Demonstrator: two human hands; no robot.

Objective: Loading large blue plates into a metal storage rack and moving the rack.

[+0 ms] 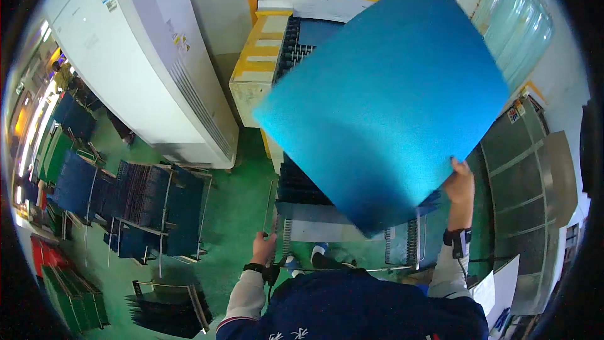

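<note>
A large blue rectangular sheet [390, 101] is tilted up in front of me, its corners pointing up, down and to the sides. My right hand [460, 182] pinches its lower right edge. My left hand [264, 249] is low, fingers curled, beside the left rail of a metal rack [352, 269]; whether it grips that rail I cannot tell. Dark sheets [302, 186] stand in a row just beyond the rack, partly hidden by the blue sheet. Behind it, a white machine with yellow tape [255, 82] shows a dark row of rollers or chain [296, 50].
A tall white air conditioner [135, 56] stands at the left. Racks of dark panels [141, 195] and a lower rack [170, 308] sit on the green floor [236, 204]. Grey metal panels [522, 176] lean at the right. Another person [63, 75] is far left.
</note>
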